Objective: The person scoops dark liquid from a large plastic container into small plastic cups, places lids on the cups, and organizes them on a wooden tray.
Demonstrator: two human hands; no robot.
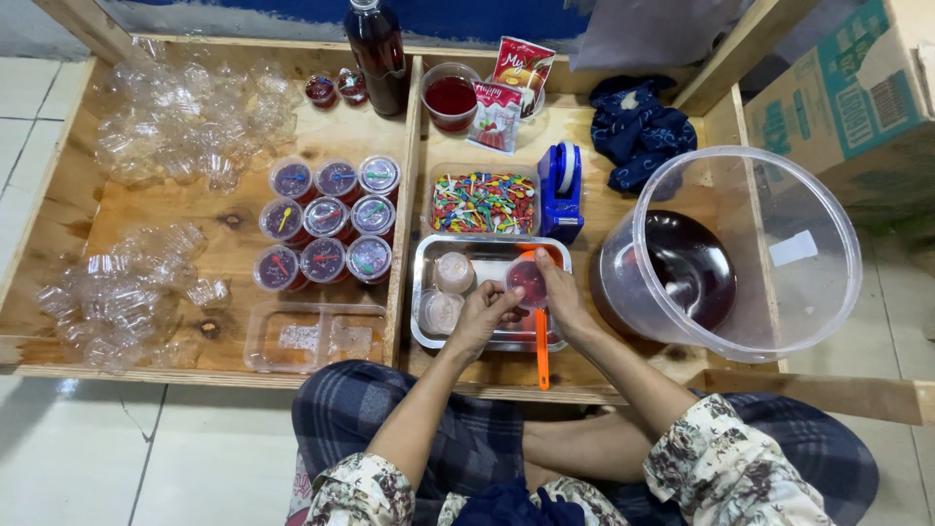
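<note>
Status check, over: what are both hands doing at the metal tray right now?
Left hand and right hand both on a small cup of red liquid over the metal tray. Orange ladle beneath. Two pale cups alongside. Nothing blocking.

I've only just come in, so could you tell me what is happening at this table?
A seated person is working over a metal tray. The left hand and right hand hold a small cup of red liquid above an orange ladle. Two more cups sit in the tray. Nine lidded cups stand to the left, beside empty ones. A big tub of red liquid is on the right.
</note>
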